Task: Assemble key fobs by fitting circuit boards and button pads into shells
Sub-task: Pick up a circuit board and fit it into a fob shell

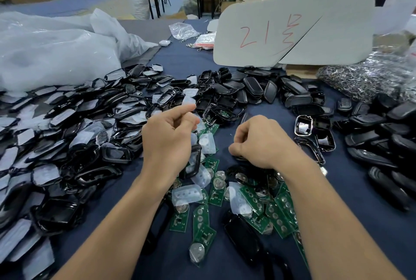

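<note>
My left hand [167, 137] hovers over the middle of the table with its fingers curled. Its lower fingers grip a black fob shell [195, 160] that has a clear pad in it, and the index finger sticks forward. My right hand [258, 142] rests knuckles-up on the parts pile, thumb against curled fingers. Something dark lies under it, and whether the hand holds it is hidden. Green circuit boards [216, 193] with coin cells and translucent button pads [186, 193] lie scattered below both hands.
Black front shells [112, 153] heap on the left and black back covers [371, 137] on the right. A chrome-rimmed frame [304, 125] lies right of my right hand. Behind stand a white board [292, 27] with red writing, plastic bags [56, 54] and a bag of key rings [371, 79].
</note>
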Demonstrator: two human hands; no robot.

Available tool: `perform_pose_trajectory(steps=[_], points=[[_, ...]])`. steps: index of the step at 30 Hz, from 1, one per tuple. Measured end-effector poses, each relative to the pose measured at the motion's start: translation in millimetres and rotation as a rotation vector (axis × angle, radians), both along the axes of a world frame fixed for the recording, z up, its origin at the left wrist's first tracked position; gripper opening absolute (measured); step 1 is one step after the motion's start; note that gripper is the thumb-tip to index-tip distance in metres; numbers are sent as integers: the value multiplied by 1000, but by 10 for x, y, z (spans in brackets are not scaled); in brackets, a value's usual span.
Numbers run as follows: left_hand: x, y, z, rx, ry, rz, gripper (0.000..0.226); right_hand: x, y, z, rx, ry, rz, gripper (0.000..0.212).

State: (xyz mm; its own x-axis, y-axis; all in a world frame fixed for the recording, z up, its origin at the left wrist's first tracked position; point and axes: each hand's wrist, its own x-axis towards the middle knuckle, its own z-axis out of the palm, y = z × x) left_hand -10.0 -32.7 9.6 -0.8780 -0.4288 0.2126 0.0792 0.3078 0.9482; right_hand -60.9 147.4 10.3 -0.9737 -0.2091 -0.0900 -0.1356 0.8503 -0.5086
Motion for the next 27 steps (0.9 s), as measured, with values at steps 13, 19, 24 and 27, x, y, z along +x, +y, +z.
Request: perform_pose_trajectory(steps=[13,19,24,27], points=[[-29,25,-55,-90,-5,-2,31,-290,-58,-168,-159,150,-2,31],[-33,-1,-70,-111,-18,0,29,-263,183,-23,-911,-180,3,55],[-55,1,-96,-153,-25,-6,33,-440,156,-111,-759,156,-518,38],[-60,3,-108,-176,-29,-7,34,-493,33,-160,-209,95,-169,50]])
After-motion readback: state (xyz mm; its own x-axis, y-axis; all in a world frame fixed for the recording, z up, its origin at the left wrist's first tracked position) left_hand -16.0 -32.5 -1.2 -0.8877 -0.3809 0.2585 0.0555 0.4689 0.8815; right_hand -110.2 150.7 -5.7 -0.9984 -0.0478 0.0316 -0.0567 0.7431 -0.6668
